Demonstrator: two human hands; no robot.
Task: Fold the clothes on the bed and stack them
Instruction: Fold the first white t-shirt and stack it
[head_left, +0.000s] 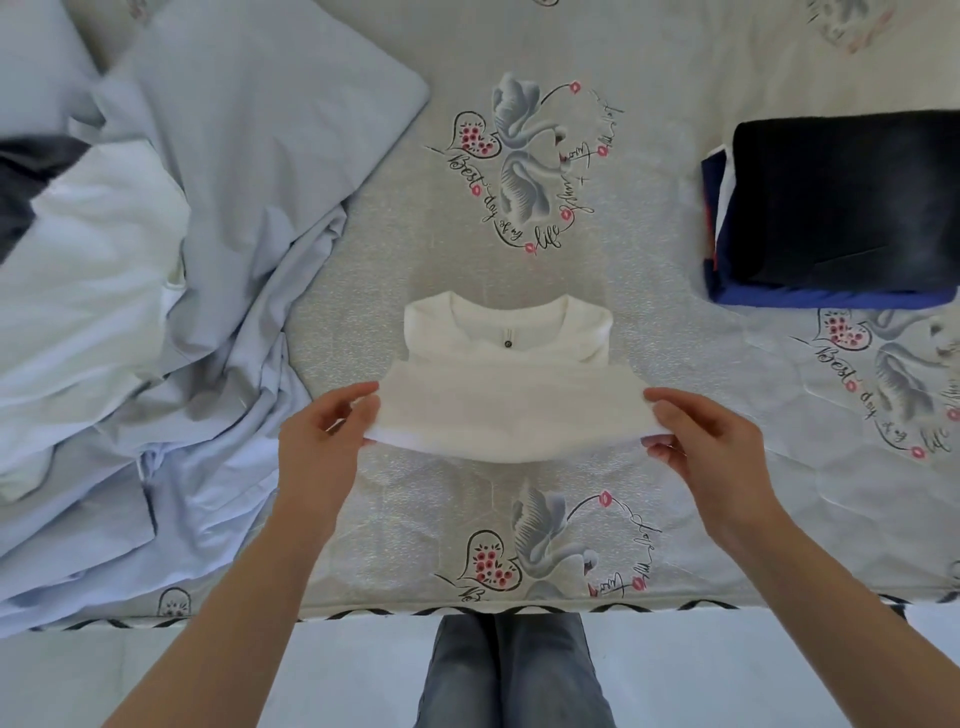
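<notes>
1. A white top (509, 358) lies in the middle of the bed (675, 415), on a pale grey cover printed with swans, hearts and script lettering.
2. The top is plain white and slightly textured, with a round neckline and a small dark button just below the neck edge at the centre.
3. Its sides are already folded in, so it forms a narrow rectangle; the shoulder corners look rounded and soft.
4. The neckline points away from the person, toward the far side of the bed; the hem end points toward the person.
5. The long axis of the garment runs from near to far, while the lifted fold edge runs left to right.
6. The lower part of the top is raised off the bed and sags a little between the two hands; the neck part lies flat on the cover.
7. The left hand (317, 441) pinches the left corner of the lifted edge, thumb on top and fingers curled beneath.
8. The right hand (701, 436) pinches the right corner the same way, thumb above the cloth and fingers below.
9. A stack of folded clothes (841, 208) sits at the right side of the bed, well apart from the top; a dark denim piece is on top, with blue and white layers under it.
10. At the left lies a rumpled heap of unfolded clothes (156, 312): pale blue fabric, a white piece and a dark grey piece.
11. The person's legs, in grey jeans (514, 675), stand against the near edge of the bed.
</notes>
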